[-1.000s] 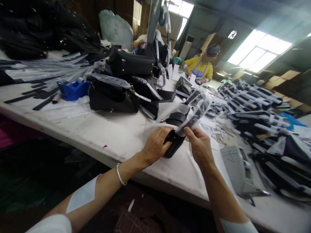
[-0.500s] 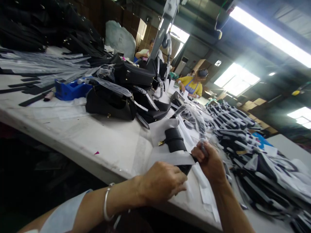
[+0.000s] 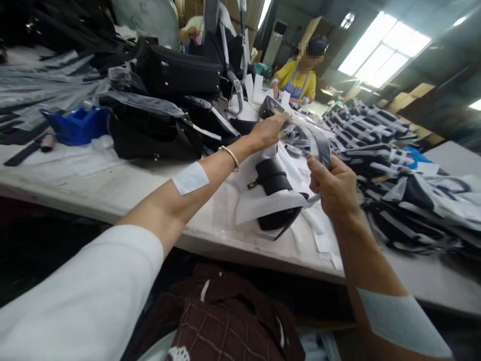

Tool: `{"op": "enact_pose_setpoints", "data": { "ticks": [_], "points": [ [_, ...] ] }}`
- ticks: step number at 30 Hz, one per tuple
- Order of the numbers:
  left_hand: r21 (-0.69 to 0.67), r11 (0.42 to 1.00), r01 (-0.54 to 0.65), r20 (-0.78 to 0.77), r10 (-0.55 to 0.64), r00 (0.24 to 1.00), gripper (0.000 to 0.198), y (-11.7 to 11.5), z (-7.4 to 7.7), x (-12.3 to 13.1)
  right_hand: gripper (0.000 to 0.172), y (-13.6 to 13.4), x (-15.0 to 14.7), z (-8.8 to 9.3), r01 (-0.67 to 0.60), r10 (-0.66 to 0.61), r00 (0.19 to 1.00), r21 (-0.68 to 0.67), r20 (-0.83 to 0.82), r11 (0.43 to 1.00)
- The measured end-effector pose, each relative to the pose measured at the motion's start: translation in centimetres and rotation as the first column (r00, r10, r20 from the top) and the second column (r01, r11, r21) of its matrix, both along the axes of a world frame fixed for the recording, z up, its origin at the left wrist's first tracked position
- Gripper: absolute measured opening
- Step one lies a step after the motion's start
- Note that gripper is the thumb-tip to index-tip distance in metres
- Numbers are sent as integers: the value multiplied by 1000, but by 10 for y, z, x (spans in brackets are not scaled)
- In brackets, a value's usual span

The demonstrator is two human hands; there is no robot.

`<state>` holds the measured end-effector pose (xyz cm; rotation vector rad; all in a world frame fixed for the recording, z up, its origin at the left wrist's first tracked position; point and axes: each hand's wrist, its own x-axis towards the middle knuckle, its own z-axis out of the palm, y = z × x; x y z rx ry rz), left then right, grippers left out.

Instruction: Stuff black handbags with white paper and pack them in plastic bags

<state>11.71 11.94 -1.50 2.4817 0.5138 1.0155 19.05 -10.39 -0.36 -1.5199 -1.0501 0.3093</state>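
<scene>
A small black handbag [image 3: 270, 175] with a gold clasp lies on the table in front of me, white paper sheets [image 3: 255, 208] wrapped around it. A dark strap in clear plastic [image 3: 321, 143] arches up on its far right side. My right hand [image 3: 332, 183] is closed around the near part of this strap. Stretched out over the bag, my left hand [image 3: 270, 129] has its fingers together at the strap's far end; the fingertips are partly blurred. A silver bangle sits on the left wrist.
Larger black handbags [image 3: 158, 133] stand left of the small one, near a blue tape dispenser [image 3: 77, 125] and plastic-covered straps [image 3: 45, 82]. On the right are piled wrapped black bags [image 3: 406, 200]. A co-worker in yellow [image 3: 296, 82] is across the table [image 3: 143, 188], whose front edge runs before me.
My left hand has moved from the bag's near end up and away to the strap's far end. My right hand has risen slightly, raising the strap. The view has tilted down.
</scene>
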Motion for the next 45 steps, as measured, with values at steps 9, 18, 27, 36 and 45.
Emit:
{"op": "enact_pose_setpoints", "data": {
  "ticks": [9,18,27,36,45],
  "points": [
    [-108,994,3,123,11,992,30,-35,-48,-81,67,-80,36,-75,-5,7,998,29,-57,1000],
    [-168,977,-136,61,147,987,68,-155,-149,-123,115,-92,-31,-143,22,-48,987,-166,-155,986],
    [159,986,46,-89,-32,996,83,-214,-156,-93,92,-83,-22,-128,91,-92,971,-17,-221,996],
    [76,994,-83,-15,84,996,84,-170,-159,-94,74,-66,-15,-157,-73,45,968,-105,-246,992],
    [106,952,-289,-64,296,953,76,-119,-140,-136,35,-78,-41,-162,-169,171,985,-169,1,971]
  ]
}}
